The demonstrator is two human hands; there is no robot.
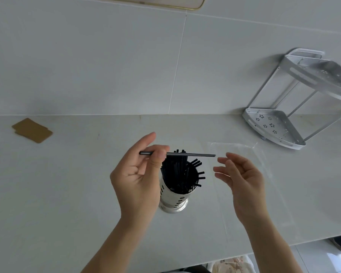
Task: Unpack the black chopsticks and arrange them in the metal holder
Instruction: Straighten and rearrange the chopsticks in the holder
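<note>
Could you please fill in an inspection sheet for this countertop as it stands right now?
Surface: pale countertop, no spills seen.
Job's things: metal holder upright, packed with black chopsticks; one chopstick held level above it.
Clutter: clear plastic wrapper lying flat; brown cards.
Hands: left hand pinches the chopstick; right hand open, empty.
Cables: nothing seen.
Surroundings: tiled wall; metal corner rack.

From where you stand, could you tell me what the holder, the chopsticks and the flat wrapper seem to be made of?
Holder: shiny perforated metal, likely stainless steel, with bright reflections. Chopsticks in it: matte black, perhaps plastic or lacquered wood; I cannot tell which. The chopstick in the left hand looks alike. Wrapper: thin clear plastic film, the counter showing through.
</note>
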